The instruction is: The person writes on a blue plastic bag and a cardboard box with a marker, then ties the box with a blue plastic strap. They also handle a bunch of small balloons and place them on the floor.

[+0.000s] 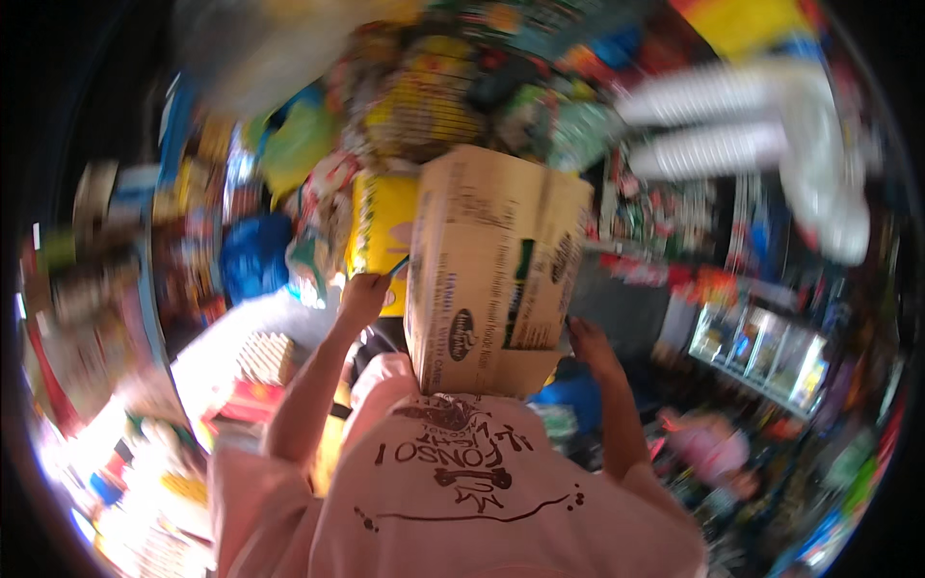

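A brown cardboard box (498, 274) bearing print stands tilted in front of my torso, its lower edge against my printed pink shirt (462, 498). My left hand (365, 296) is just left of the box, its fingers closed on a thin blue object (399, 266) that reaches the box's left edge. What that object is, I cannot make out. At the lower right edge of the box is my right hand (589, 343), blurred, with a small dark bit at its fingertips. Whether it grips the box is unclear. A small flap (530, 370) shows at the box's lower right.
A yellow printed package (379, 231) is behind the box. Egg trays (266, 356) are at the left, near a blue bag (254, 256). Stacked clear plastic cups (708, 152) hang at upper right. A glass-fronted case (759, 354) stands right. A person in pink (712, 448) is at lower right.
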### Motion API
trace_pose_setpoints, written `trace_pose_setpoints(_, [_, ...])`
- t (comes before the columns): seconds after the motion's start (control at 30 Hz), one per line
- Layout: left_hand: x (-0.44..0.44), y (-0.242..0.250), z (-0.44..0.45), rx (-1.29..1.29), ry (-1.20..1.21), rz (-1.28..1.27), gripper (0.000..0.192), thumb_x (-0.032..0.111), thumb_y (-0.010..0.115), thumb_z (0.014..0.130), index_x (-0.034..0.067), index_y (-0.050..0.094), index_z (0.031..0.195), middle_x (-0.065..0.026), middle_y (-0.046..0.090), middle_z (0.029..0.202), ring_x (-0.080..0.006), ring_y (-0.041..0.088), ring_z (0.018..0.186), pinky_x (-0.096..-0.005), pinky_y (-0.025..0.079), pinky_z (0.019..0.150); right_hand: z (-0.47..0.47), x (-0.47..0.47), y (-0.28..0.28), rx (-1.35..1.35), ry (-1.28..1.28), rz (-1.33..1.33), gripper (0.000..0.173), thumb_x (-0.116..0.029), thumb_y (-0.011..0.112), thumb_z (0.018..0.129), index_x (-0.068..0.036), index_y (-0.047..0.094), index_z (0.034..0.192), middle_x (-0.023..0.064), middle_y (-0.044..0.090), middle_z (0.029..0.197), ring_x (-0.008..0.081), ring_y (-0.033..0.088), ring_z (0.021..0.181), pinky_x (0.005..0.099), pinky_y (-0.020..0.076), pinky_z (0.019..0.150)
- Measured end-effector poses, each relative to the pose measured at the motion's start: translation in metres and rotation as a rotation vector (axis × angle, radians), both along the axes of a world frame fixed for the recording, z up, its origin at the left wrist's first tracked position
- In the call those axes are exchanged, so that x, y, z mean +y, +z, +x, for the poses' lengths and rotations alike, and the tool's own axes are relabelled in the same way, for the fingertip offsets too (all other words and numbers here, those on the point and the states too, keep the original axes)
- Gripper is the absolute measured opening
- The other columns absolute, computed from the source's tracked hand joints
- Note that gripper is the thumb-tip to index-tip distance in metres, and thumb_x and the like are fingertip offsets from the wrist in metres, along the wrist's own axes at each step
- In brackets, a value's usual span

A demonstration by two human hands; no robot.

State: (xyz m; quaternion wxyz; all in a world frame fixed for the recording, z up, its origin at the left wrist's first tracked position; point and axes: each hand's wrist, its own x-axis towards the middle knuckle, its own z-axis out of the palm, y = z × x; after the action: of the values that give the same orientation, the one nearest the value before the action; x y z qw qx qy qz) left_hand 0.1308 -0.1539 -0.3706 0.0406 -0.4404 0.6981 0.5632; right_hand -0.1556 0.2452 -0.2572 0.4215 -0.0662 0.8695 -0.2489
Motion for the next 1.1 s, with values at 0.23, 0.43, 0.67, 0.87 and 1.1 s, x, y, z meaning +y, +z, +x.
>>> trace_pose_setpoints(0.23, [-0.045, 0.026, 0.032, -0.199, -0.200, 0.127, 0.027, 0.019, 0.057, 0.102, 0.001, 0.064, 0.082, -0.0105, 0.058, 0.065, -0.0234, 0.048, 0.054, -0.0392, 0.040, 0.055, 0.044, -0.076, -0.026, -0.312, -0.546, -0.348, 0.040, -0.036, 0.059, 0.103, -0.001, 0.071, 0.090, 0.0026, 0.061, 0.072, 0.0125, 0.055, 0.071, 0.0322, 0.0447, 0.065])
trace_pose_setpoints(0.43, [-0.054, 0.108, 0.006, -0.510, -0.163, 0.144, 0.027, 0.020, 0.056, 0.103, 0.002, 0.065, 0.084, -0.0086, 0.058, 0.065, -0.0208, 0.048, 0.054, -0.0372, 0.039, 0.053, 0.055, -0.056, -0.029, -0.734, -0.842, -0.751, 0.042, -0.039, 0.054, 0.108, -0.013, 0.054, 0.075, -0.0077, 0.039, 0.060, 0.0045, 0.032, 0.049, 0.0238, 0.0244, 0.046])
trace_pose_setpoints(0.67, [-0.033, 0.146, -0.020, -0.590, -0.138, 0.095, 0.028, 0.021, 0.054, 0.104, 0.002, 0.065, 0.086, -0.0065, 0.057, 0.065, -0.0178, 0.047, 0.053, -0.0349, 0.038, 0.052, 0.049, -0.035, -0.029, -0.748, -0.920, -0.857, 0.044, -0.040, 0.051, 0.108, -0.013, 0.050, 0.073, -0.0071, 0.038, 0.059, 0.0052, 0.032, 0.049, 0.0255, 0.0240, 0.047])
trace_pose_setpoints(0.87, [-0.012, 0.140, -0.010, -0.507, -0.057, 0.108, 0.028, 0.022, 0.053, 0.105, 0.002, 0.065, 0.088, -0.0046, 0.057, 0.065, -0.0153, 0.047, 0.052, -0.0329, 0.038, 0.050, 0.004, -0.063, -0.010, -0.698, -1.001, -1.090, 0.043, -0.034, 0.053, 0.105, -0.012, 0.048, 0.068, -0.0035, 0.043, 0.058, 0.0070, 0.037, 0.049, 0.0261, 0.0279, 0.048])
trace_pose_setpoints(1.1, [0.018, 0.088, -0.004, -0.351, 0.123, 0.174, 0.029, 0.023, 0.052, 0.106, 0.003, 0.065, 0.090, -0.0025, 0.057, 0.065, -0.0123, 0.047, 0.051, -0.0306, 0.037, 0.049, -0.042, -0.067, 0.029, -0.629, -0.959, -1.155, 0.036, -0.029, 0.054, 0.104, -0.013, 0.045, 0.074, -0.0050, 0.038, 0.058, 0.0062, 0.031, 0.047, 0.0248, 0.0229, 0.045])
